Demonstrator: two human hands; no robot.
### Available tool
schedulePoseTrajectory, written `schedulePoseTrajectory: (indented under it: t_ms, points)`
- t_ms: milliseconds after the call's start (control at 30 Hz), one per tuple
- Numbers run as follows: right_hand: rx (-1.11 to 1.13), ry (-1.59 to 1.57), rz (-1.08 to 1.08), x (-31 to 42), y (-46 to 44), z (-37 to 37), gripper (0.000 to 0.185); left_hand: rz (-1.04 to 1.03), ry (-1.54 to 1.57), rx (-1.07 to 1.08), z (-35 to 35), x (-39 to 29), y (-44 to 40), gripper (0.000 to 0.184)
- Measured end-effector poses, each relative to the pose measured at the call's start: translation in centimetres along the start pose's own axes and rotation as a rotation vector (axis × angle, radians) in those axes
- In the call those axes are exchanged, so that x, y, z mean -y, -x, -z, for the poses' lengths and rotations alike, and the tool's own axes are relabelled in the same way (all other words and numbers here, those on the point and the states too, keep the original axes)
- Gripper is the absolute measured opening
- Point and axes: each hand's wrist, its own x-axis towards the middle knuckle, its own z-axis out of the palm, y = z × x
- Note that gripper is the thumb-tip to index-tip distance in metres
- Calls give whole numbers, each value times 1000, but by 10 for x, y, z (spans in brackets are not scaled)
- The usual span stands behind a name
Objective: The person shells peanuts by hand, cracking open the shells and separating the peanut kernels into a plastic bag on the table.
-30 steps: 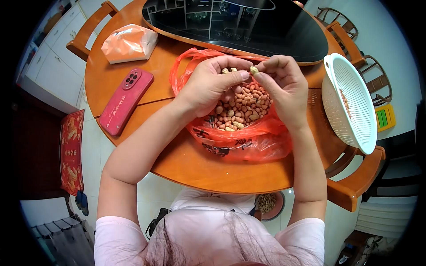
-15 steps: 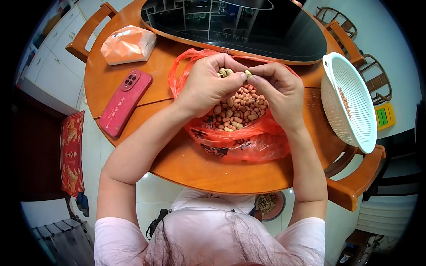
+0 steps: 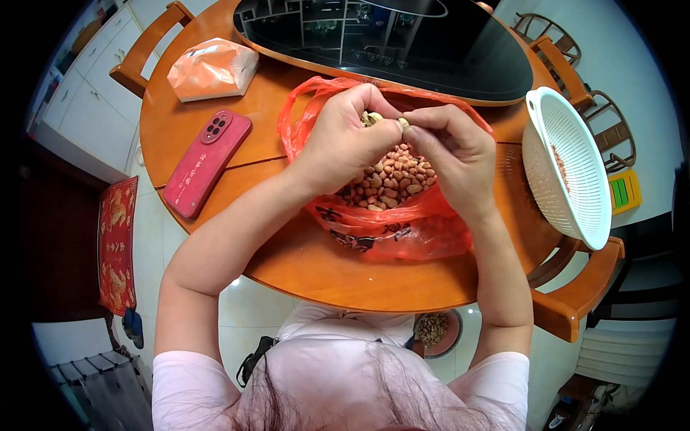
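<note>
A red plastic bag [image 3: 402, 237] lies open on the wooden table, filled with reddish shelled peanuts [image 3: 392, 178] and a few unshelled ones. Above its opening, my left hand [image 3: 348, 136] is closed, with pale peanut shells [image 3: 371, 118] in its curled fingers. Its thumb and index finger also pinch a peanut in its shell [image 3: 403, 123]. From the other side the thumb and index finger of my right hand [image 3: 456, 147] grip that same peanut. The fingertips of both hands nearly meet there and partly cover it.
On the wooden table [image 3: 302, 269] are a red phone [image 3: 206, 165] and an orange-white tissue pack [image 3: 213, 70] at the left. A black glass turntable [image 3: 402, 50] stands behind. At the right is a white colander [image 3: 568, 169]; a bowl of shells [image 3: 433, 330] sits below the table edge.
Both hands have come together around the peanut, and more of it is now covered by the fingertips. The shells in my left hand have shifted slightly. The bag has stayed in place.
</note>
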Motion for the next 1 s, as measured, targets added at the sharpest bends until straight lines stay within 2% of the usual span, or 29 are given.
schedulePoseTrajectory:
  t_ms: [167,567,667,800,1000]
  points:
    - [-17,-120,-47,1,-1,1,14,79,61,21,1,-7,-3,17]
    - [-60,-88,-72,2,1,-3,13,94,46,-18,0,-1,-2,14]
    - [-66,-1,-53,3,2,-4,13,79,62,-12,-1,-2,-1,14]
    - [-83,60,54,-1,4,-8,12,54,-39,-20,-1,0,1,10]
    - [-63,226,226,-4,2,-8,13,40,4,-26,1,2,1,12]
